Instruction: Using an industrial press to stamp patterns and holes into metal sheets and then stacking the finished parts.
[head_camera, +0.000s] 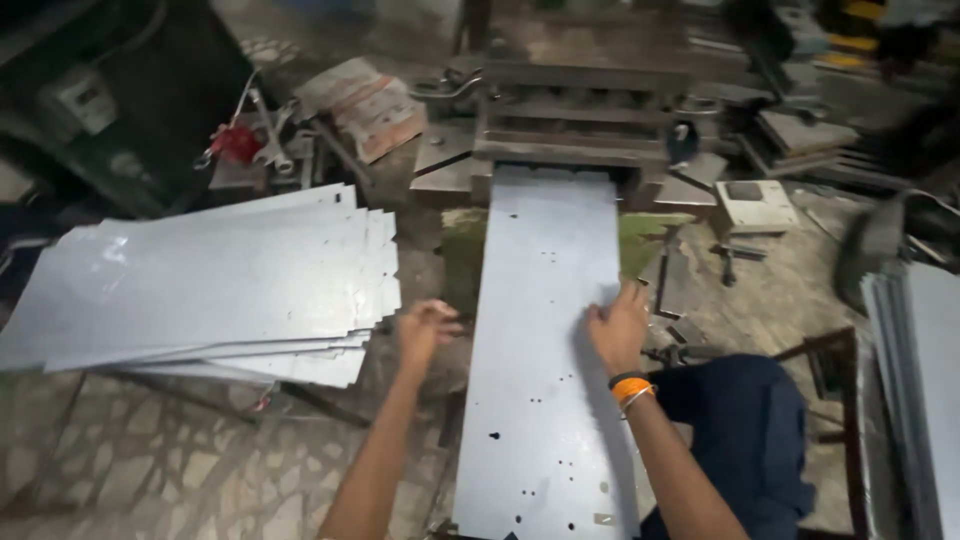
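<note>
Head view: a long grey metal sheet (545, 330) with punched holes runs from 6 o'clock up to 12 o'clock, its far end under the jaws of a heavy press (570, 120). The right hand (618, 328) lies flat on the sheet's right edge, fingers spread, gripping nothing. The left hand (425, 328) hangs just off the sheet's left edge at 9 o'clock, fingers loosely curled and empty; whether it touches the edge I cannot tell. By my reading, the sheet is being lined up in the press, and the next move calls for both hands square on its edges so it feeds straight.

A stack of sheets (210, 285) lies fanned at 9 o'clock, more sheets (920, 380) at 3 o'clock. The stone floor (150, 460) is dirty and cracked; spanners (265, 135) and scrap lie at 11 o'clock in a dim workshop.
</note>
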